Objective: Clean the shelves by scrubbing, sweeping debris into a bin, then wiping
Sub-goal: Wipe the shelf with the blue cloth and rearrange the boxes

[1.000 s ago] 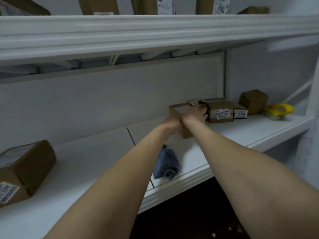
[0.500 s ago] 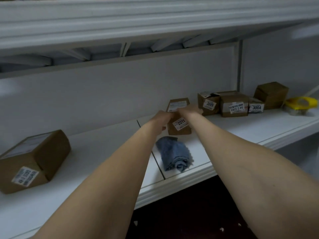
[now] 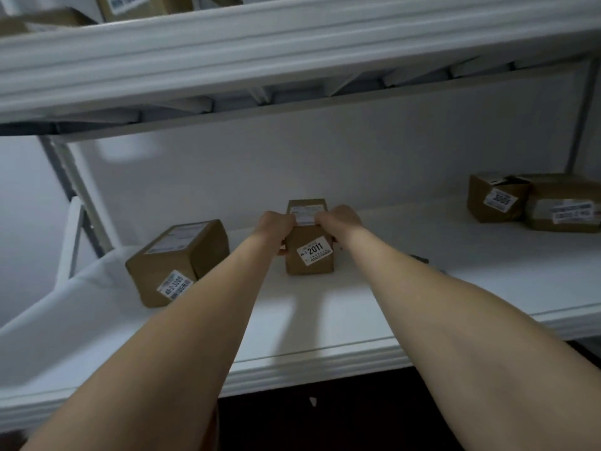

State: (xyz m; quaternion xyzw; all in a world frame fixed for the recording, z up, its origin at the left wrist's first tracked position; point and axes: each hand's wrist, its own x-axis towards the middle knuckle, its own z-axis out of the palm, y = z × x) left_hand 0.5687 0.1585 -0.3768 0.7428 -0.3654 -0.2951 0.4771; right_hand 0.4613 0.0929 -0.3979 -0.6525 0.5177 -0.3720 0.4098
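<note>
Both hands grip box on shelf.

The small brown cardboard box labelled 2011 stands on the white lower shelf board, about mid-width and nearer the white back panel than the front edge. The left hand grips its upper left side and the right hand its upper right side. To its left, apart from it, a larger brown cardboard box sits on the same board, set at an angle to the front edge. Well apart to the right, a brown labelled carton stands touching a wider brown carton on its right. Overhead, the white upper shelf carries brown stored cartons at its left end.
</note>
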